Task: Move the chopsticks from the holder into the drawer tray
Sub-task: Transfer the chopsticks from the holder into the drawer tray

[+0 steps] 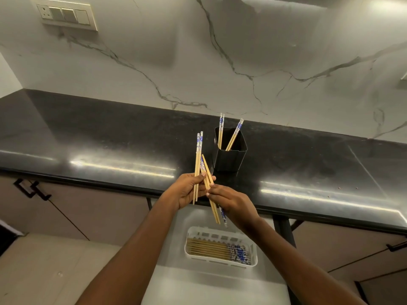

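A black square holder [230,157] stands on the dark counter with several wooden chopsticks [234,135] leaning inside, blue-and-white ends up. Just in front of it, above the counter's edge, my left hand [187,190] grips a pair of chopsticks [197,159] pointing upward. My right hand [231,203] pinches another pair [212,205] that crosses the first, blue ends pointing down past my wrist. Both hands touch at the fingertips. Below them a white slotted tray [220,231] sits in the open drawer and holds several chopsticks [211,249] lying side by side.
The black counter [110,137] runs left to right under a marble wall with a switch plate [66,15] at top left. Cabinet doors with dark handles [30,189] flank the open white drawer [209,282].
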